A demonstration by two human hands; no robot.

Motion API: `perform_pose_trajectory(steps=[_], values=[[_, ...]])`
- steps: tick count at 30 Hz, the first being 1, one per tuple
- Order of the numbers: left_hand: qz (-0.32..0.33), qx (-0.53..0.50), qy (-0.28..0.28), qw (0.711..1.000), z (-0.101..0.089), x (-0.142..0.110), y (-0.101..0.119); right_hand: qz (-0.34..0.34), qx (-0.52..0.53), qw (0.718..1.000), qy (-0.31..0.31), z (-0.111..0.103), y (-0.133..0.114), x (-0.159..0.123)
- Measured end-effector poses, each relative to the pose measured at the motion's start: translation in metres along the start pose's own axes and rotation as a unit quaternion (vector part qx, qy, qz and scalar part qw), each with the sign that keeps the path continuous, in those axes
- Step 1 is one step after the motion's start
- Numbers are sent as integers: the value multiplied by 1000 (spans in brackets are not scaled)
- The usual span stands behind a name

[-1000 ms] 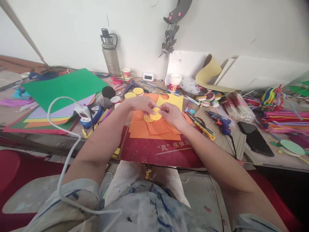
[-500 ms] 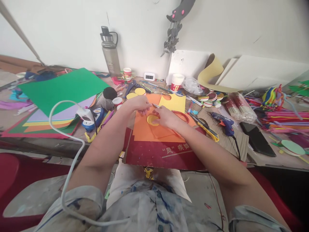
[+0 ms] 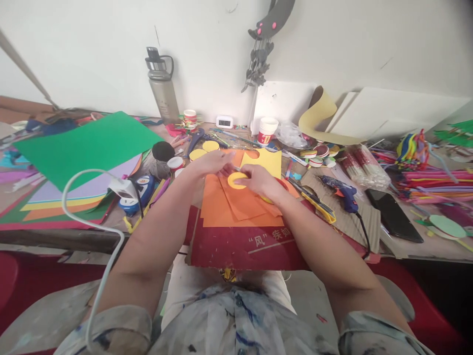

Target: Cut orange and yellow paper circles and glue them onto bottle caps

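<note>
- Your right hand (image 3: 260, 178) pinches a thin, flat yellow disc (image 3: 236, 181) by its right side, thumb and fingers close together.
- Your left hand (image 3: 219, 162) is curled just beyond the disc's upper left edge; whether it grips anything you can't tell from here.
- Below both hands lie smooth orange sheets (image 3: 242, 207), overlapping at odd angles, their straight edges and corners uncovered on the side towards you.
- Beyond your right hand, a yellow sheet (image 3: 271, 160) shows a curved bite along its upper edge.
- Under the orange paper, a dark red board (image 3: 229, 249) with pale printed characters reaches towards your body; its worn front edge marks the near limit of the work surface.
- To the right of your right wrist, a yellow-handled knife (image 3: 320, 204) lies slantwise near ribbed cardboard (image 3: 362, 224), with a blue glue gun (image 3: 343, 192) beyond, narrowing the sideways room.
- Left of your left forearm, a white cable (image 3: 88, 171) loops up and back, near a broad, flat green sheet (image 3: 88, 145).
- Between your hands and body, the strip of red board gives space to draw the disc nearer.
</note>
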State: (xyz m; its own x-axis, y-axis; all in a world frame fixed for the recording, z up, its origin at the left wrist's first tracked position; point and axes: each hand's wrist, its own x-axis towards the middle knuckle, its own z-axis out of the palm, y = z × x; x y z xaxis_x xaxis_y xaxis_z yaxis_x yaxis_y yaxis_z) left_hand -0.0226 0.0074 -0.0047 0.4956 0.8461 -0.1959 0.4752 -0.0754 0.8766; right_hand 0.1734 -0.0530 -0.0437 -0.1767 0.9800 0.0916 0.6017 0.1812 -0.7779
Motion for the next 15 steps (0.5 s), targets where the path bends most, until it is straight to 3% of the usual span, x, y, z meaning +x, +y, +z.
perform_pose_trajectory(steps=[3,6,11,15], values=[[22,-105,-17,994,10,1,1,21,110,991,79,-8,16,7],[33,-154,1,988,20,3,5,-3,147,981,129,-15,21,12],[46,-219,78,971,30,3,15,-29,197,972,128,-19,19,13],[57,-245,88,964,32,1,21,-36,197,969,143,-20,22,14]])
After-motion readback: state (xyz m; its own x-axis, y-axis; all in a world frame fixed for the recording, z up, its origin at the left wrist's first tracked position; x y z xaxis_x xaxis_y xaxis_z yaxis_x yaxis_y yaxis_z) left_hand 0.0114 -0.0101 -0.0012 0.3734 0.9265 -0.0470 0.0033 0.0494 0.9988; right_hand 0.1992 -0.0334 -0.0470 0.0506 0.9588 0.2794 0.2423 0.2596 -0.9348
